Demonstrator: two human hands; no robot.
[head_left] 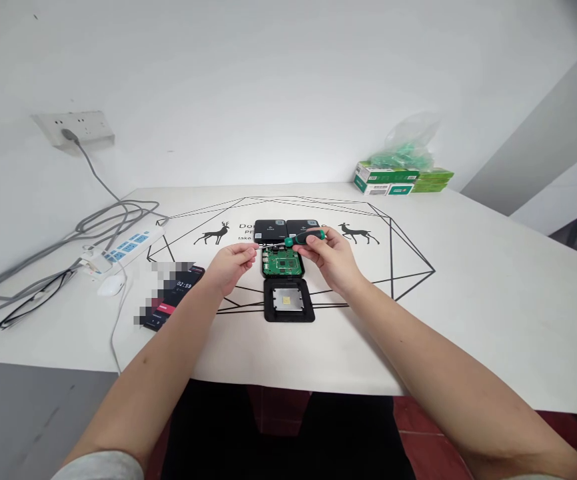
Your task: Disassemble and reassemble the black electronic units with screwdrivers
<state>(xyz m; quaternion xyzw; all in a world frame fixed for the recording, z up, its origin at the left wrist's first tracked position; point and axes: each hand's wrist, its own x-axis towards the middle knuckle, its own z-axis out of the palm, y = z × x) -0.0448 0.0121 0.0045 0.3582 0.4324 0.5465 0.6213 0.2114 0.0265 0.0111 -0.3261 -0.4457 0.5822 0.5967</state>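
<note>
While our right hand (336, 257) wraps the black-and-green handle of a screwdriver (300, 237), our left hand (231, 263) brings thumb and fingertips together at the far end of its shaft. The right grip is closed around the handle; the left grip is narrow, pinched, though we cannot tell whether it touches the tip itself or something tiny there. We hold the tool nearly level, perhaps so that both ends are under control and the tip is easy to see.

Below the tool, the green circuit board (282, 263) lies face up in its open black case on the counter (468, 293), roughly between our hands, where both can probably reach it without stretching. On our side of it, just beside the case, a square black cover (268, 313) lies with its metal plate (296, 300) upward, which seems to protect the inner face and keep it in view.

Beyond the board we see two black boxes, the left one (268, 229) and the right one (299, 225), side by side and partly behind our fingers and the tool. A phone (183, 287) lies near our left forearm, its display facing up, presumably so that we can read it.
</note>
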